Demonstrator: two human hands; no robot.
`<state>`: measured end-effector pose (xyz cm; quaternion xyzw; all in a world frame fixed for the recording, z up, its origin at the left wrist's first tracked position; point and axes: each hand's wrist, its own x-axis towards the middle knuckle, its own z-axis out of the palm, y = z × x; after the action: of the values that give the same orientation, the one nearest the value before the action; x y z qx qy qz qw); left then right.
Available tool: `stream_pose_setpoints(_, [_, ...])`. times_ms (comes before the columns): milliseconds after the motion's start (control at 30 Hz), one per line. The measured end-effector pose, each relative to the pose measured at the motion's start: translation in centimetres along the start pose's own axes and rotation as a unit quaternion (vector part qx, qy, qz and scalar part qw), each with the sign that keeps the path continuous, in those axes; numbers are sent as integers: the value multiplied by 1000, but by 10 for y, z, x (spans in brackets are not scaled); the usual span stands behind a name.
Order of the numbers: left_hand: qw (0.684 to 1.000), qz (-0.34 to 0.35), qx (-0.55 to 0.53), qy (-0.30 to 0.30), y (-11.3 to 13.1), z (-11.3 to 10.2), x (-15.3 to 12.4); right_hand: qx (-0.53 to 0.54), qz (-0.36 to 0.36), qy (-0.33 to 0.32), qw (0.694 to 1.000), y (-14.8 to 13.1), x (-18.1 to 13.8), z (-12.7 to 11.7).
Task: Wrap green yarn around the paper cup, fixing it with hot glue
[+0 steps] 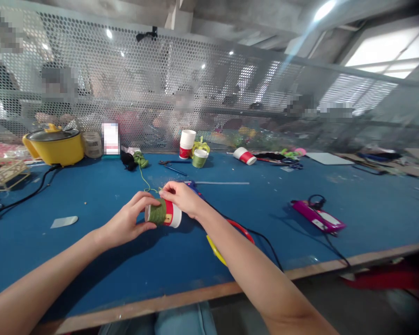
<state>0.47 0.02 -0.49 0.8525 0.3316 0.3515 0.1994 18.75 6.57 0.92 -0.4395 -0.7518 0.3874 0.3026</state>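
A red-and-white paper cup [175, 215] lies on its side in the air above the blue table, with green yarn [158, 213] wound round its lower part. My left hand [127, 217] is closed round the wound end, thumb below and fingers on top. At the cup's upper side, my right hand [181, 196] pinches the green strand against the wound edge; its fingertips are partly hidden. From there the strand runs back to a green yarn ball [141, 159]. Beneath my right wrist is a blue glue gun [192, 185], partly covered.
Red-and-yellow-handled scissors [214, 249] lie under my right forearm. Behind stand stacked cups [187, 142] and a green-wrapped cup [199, 158]; another cup [245, 156] lies tipped. A yellow electric pot [57, 145] is at left, a purple device [317, 217] with a cable at right.
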Motion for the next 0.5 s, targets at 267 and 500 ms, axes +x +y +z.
stream_pose_setpoints(267, [999,-5,32,-29,2,0,-1,37,-14,-10,999,-10,-2,0])
stream_pose_setpoints(500, [996,-6,41,-75,7,5,-3,72,-13,-61,995,-19,-2,1])
